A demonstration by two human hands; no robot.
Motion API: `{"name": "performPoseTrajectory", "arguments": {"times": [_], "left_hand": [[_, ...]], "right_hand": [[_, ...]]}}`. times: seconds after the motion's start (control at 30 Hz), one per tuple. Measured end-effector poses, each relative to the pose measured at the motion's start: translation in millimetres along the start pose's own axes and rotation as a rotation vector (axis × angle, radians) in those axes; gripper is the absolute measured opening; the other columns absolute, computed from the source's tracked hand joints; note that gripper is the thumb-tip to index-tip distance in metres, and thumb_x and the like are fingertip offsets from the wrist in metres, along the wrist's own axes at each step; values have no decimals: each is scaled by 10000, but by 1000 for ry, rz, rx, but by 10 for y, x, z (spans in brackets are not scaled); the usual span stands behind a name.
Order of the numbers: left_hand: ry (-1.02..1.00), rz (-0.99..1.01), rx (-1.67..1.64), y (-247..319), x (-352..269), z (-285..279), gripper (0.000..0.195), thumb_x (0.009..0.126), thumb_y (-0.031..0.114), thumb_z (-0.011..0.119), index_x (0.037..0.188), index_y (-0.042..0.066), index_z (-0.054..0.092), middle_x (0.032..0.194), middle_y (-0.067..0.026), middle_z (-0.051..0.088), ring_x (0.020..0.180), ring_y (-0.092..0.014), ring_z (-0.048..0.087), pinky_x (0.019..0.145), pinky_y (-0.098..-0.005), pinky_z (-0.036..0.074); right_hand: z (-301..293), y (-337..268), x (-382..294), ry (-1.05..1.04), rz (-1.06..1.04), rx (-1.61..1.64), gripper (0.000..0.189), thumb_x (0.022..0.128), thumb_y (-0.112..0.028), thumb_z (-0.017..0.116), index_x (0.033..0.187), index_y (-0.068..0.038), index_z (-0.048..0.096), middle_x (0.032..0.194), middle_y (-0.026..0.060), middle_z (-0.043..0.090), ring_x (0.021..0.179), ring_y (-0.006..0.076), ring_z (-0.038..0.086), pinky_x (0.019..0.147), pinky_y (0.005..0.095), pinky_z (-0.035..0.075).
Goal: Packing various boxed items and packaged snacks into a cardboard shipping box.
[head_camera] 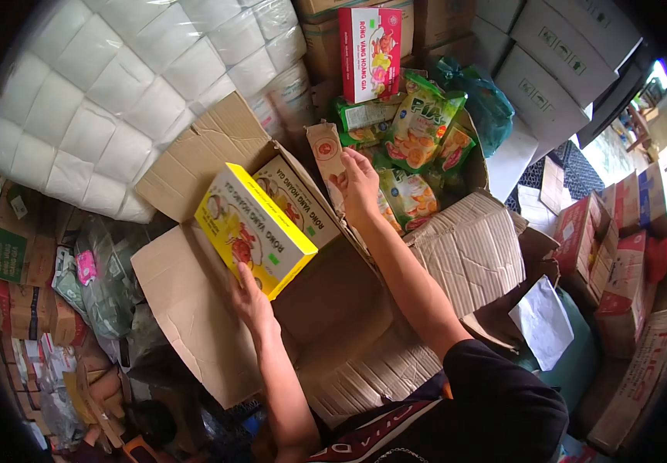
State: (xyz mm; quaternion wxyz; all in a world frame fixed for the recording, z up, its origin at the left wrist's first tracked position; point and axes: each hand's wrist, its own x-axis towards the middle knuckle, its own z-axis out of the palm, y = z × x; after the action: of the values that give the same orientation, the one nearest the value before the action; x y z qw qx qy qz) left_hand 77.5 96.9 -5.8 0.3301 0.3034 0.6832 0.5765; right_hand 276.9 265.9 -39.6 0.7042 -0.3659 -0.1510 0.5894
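Observation:
My left hand grips the lower end of a yellow and white printed carton, tilted above an open cardboard box. Inside that box, at its far end, lies a similar printed carton, partly hidden by the held one. My right hand is over the edge between this box and a second open box, its fingers curled beside a cardboard flap; whether it grips the flap is unclear. Green snack packets fill the second box, and a red and white carton stands at its far end.
Plastic-wrapped white rolls are stacked at the upper left. White cartons stand at the upper right, near a teal plastic bag. Red and white boxes line the right side. Part of another person shows at the lower left.

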Motion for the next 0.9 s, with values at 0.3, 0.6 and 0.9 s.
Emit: {"name": "performPoseTrajectory", "arguments": {"times": [0.3, 0.6, 0.9], "left_hand": [[-91, 134, 307, -479, 285, 781, 628, 1068, 378, 461, 1527, -10, 279, 1414, -278, 521, 1289, -367, 543, 1032, -393, 445], [-163, 84, 198, -436, 348, 700, 664, 1070, 415, 435, 1545, -11, 249, 1501, -258, 435, 1387, -333, 447, 1110, -388, 363], [104, 296, -203, -138, 171, 741, 430, 1039, 151, 452, 1420, -43, 413, 1450, -221, 468, 1349, -306, 463, 1134, -403, 358]], "right_hand": [[-52, -61, -4, 125, 131, 90, 238, 943, -161, 657, 1177, -122, 633, 805, -39, 568, 570, 74, 470, 617, 296, 514], [2, -53, -23, 124, 156, 85, 147, 961, -231, 669, 1061, -124, 648, 672, -65, 482, 569, 77, 459, 673, 321, 518], [-83, -44, 34, 111, 151, 112, 351, 913, -61, 599, 1259, -118, 619, 814, -22, 552, 550, 100, 457, 662, 336, 527]]}}
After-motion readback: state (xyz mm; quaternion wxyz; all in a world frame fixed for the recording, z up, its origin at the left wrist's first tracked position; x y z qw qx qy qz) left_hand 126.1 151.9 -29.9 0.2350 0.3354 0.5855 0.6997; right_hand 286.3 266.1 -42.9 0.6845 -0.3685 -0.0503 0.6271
